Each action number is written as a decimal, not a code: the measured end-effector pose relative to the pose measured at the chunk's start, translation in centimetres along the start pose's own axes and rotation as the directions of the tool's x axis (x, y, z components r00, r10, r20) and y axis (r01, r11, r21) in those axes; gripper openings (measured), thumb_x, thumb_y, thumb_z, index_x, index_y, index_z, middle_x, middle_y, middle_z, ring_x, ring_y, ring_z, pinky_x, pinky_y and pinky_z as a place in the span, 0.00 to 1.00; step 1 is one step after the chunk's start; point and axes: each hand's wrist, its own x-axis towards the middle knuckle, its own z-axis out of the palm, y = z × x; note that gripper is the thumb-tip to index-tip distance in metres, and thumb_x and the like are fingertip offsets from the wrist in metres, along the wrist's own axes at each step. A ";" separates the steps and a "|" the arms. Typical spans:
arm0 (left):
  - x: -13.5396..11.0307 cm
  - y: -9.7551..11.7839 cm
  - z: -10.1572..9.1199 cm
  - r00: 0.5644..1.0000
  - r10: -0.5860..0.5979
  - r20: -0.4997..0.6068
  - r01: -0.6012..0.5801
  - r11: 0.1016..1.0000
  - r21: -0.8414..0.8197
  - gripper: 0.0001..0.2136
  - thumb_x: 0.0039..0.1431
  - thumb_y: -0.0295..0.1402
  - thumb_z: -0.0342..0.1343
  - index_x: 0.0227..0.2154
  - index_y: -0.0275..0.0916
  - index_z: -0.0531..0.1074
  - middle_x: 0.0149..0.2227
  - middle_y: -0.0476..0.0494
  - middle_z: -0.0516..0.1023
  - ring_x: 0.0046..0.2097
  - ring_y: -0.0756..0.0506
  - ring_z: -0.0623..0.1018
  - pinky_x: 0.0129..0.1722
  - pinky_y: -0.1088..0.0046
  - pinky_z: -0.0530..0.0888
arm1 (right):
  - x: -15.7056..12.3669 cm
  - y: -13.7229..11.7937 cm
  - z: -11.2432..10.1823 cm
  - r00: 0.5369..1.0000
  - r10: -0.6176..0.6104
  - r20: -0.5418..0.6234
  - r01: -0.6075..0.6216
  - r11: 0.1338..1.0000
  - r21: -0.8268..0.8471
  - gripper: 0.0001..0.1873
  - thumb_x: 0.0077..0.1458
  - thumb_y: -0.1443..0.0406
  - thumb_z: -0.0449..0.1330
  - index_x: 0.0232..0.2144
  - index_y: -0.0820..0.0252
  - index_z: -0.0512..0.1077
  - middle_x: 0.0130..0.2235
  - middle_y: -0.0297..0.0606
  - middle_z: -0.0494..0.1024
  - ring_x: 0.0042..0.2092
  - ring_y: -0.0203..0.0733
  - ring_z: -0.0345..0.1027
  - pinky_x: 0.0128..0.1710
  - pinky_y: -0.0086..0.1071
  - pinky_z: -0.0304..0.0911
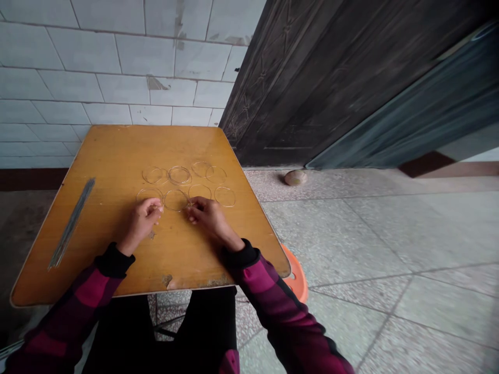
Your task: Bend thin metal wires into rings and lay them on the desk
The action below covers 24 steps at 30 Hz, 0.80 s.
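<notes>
On the yellow wooden counter [117, 156], a bundle of thin grey metal rods [71, 223] lies at left. The left hand [141, 221] has its fingers [154, 208] pressed together; a thin gold wire ring [176, 200] lies between the hands. The right hand [208, 218] holds its fingertips [193, 210] together at that ring's right edge (any grip on the wire is hidden). More gold wire rings [225, 196] lie in two rows.

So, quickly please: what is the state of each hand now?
Left hand: closed, seems to pinch a thin wire ring.
Right hand: closed, seems to pinch another wire ring.
</notes>
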 end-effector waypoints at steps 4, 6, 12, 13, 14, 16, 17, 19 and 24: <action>0.0 0.4 -0.4 0.999 0.016 -0.028 -0.014 0.997 0.078 0.14 0.49 0.39 0.58 0.37 0.36 0.73 0.29 0.46 0.74 0.27 0.49 0.73 0.22 0.76 0.70 | 1.2 -0.3 -0.2 0.996 0.067 -0.067 -0.059 0.992 0.110 0.14 0.49 0.62 0.63 0.38 0.63 0.70 0.19 0.28 0.72 0.19 0.32 0.66 0.21 0.26 0.64; -0.1 0.6 -0.5 1.000 0.021 -0.021 -0.019 0.997 0.081 0.14 0.49 0.38 0.58 0.37 0.36 0.73 0.28 0.46 0.73 0.27 0.49 0.72 0.22 0.76 0.70 | 1.8 -0.3 -0.1 0.991 0.108 -0.081 -0.097 0.987 0.130 0.13 0.49 0.65 0.63 0.38 0.64 0.70 0.19 0.27 0.72 0.19 0.31 0.66 0.20 0.26 0.65; -0.1 0.9 -0.4 0.999 0.040 -0.021 -0.038 0.998 0.056 0.11 0.49 0.37 0.58 0.35 0.37 0.73 0.27 0.47 0.72 0.26 0.50 0.72 0.22 0.76 0.69 | 3.2 0.4 0.5 0.984 0.125 -0.125 -0.123 0.992 0.025 0.16 0.52 0.66 0.63 0.43 0.67 0.71 0.18 0.28 0.72 0.18 0.31 0.66 0.19 0.24 0.65; -0.1 0.9 -0.4 0.999 0.039 -0.016 -0.038 0.998 0.057 0.11 0.49 0.36 0.58 0.35 0.37 0.73 0.27 0.48 0.72 0.25 0.50 0.72 0.22 0.76 0.69 | 3.3 0.5 0.4 0.984 0.114 -0.135 -0.115 0.993 -0.004 0.16 0.53 0.65 0.64 0.44 0.67 0.71 0.18 0.29 0.73 0.18 0.31 0.66 0.19 0.24 0.65; -0.1 0.9 -0.5 0.999 0.038 -0.009 -0.037 0.997 0.060 0.11 0.49 0.36 0.58 0.35 0.37 0.73 0.26 0.48 0.72 0.25 0.50 0.72 0.22 0.76 0.69 | 3.3 0.5 0.3 0.985 0.100 -0.142 -0.106 0.994 -0.035 0.17 0.53 0.64 0.63 0.44 0.67 0.72 0.19 0.29 0.73 0.19 0.31 0.67 0.19 0.24 0.64; -0.1 0.8 -0.6 0.999 0.039 0.002 -0.039 0.997 0.069 0.10 0.50 0.36 0.58 0.35 0.37 0.73 0.26 0.48 0.72 0.24 0.50 0.71 0.23 0.75 0.69 | 3.1 0.5 0.1 0.986 0.061 -0.156 -0.078 0.992 -0.103 0.16 0.55 0.62 0.62 0.45 0.66 0.72 0.20 0.31 0.74 0.20 0.33 0.69 0.20 0.24 0.65; -0.1 0.8 -0.6 0.999 0.042 0.003 -0.042 0.997 0.070 0.10 0.50 0.36 0.58 0.34 0.37 0.74 0.26 0.48 0.72 0.24 0.50 0.71 0.23 0.75 0.70 | 3.0 0.4 0.0 0.986 0.035 -0.165 -0.059 0.988 -0.140 0.16 0.56 0.62 0.61 0.45 0.65 0.73 0.20 0.32 0.75 0.20 0.33 0.69 0.21 0.25 0.65; 0.0 0.6 -0.7 0.999 0.052 -0.004 -0.052 0.996 0.073 0.10 0.50 0.36 0.58 0.34 0.37 0.74 0.26 0.48 0.72 0.25 0.50 0.72 0.24 0.75 0.70 | 2.6 0.0 -0.1 0.982 -0.030 -0.185 -0.014 0.972 -0.233 0.14 0.57 0.63 0.58 0.44 0.64 0.74 0.21 0.33 0.75 0.21 0.34 0.70 0.23 0.26 0.65; 0.0 0.8 -1.0 0.988 0.154 0.002 -0.152 0.977 0.153 0.08 0.52 0.35 0.57 0.34 0.38 0.74 0.31 0.45 0.75 0.28 0.49 0.73 0.26 0.75 0.70 | 1.3 -0.8 -1.0 0.960 -0.200 -0.197 0.077 0.863 -0.499 0.13 0.57 0.64 0.55 0.39 0.63 0.77 0.21 0.36 0.77 0.25 0.39 0.73 0.29 0.30 0.65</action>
